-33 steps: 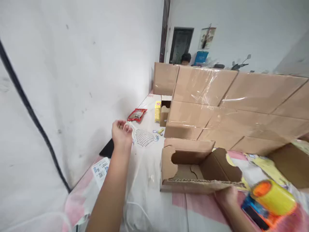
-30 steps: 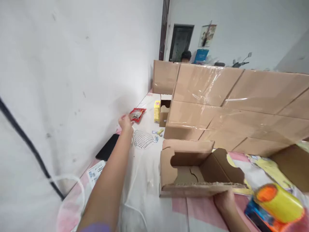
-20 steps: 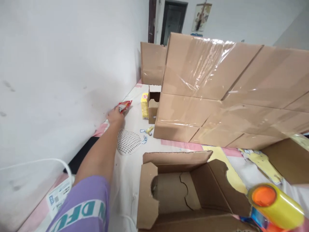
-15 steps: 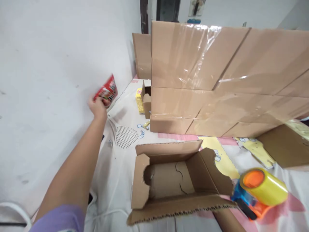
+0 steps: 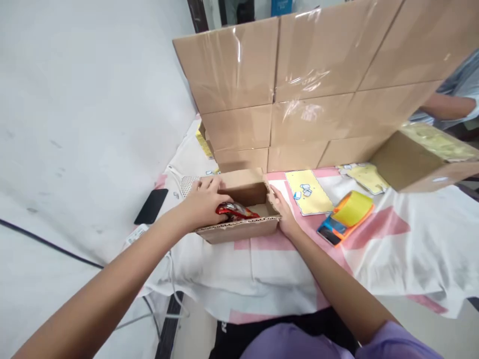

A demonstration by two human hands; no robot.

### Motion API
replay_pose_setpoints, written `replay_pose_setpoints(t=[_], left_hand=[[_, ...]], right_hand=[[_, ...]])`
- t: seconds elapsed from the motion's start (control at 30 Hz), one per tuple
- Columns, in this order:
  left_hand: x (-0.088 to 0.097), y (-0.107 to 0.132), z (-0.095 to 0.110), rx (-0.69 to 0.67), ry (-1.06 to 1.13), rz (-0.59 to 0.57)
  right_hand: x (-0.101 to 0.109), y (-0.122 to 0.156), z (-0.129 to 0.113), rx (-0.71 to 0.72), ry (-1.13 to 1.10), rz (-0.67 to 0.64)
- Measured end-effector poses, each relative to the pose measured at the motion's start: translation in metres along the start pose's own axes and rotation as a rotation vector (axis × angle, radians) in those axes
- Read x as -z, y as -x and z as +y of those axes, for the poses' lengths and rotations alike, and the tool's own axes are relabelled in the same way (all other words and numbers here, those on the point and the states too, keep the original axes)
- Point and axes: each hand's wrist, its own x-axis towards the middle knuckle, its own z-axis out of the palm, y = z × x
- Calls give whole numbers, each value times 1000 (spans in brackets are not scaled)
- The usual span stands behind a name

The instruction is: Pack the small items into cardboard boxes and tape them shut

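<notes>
Packet placement looks mostly done: red foil packet (image 5: 241,213) is inside the small cardboard box (image 5: 243,231), lying at a tilt toward the front wall. Lid side not done: top is open, back flap up, no closure seen. Letting go of the packet looks undone too, since the left hand (image 5: 207,199) is at it. Box sits on the cloth-covered desk (image 5: 217,274), in front of the wall of taped cartons (image 5: 243,75).

Left grip: partly open, fingers half curled over the box's left end, touching the packet's left end; can't tell if it's pinched or just resting, fingertips partly hidden. Right grip: right hand (image 5: 281,207) is closed around the right end of the box, steadying it, I'd judge; some fingers hidden behind the wall.

Around: yellow-and-orange tape dispenser (image 5: 346,218) to the right, apart from the box, no hand on it. Black phone (image 5: 151,206) left, by the wall. Yellow carton (image 5: 204,142) at the back, beside the taped cartons. Another person's arm (image 5: 449,106) far right, beyond the cartons.
</notes>
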Motion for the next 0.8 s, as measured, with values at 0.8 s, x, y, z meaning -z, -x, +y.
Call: replay_pose_setpoints(t=[0.8], left_hand=[[-14, -14, 3, 158, -460, -242]], right_hand=[[3, 7, -19, 51, -91, 5]])
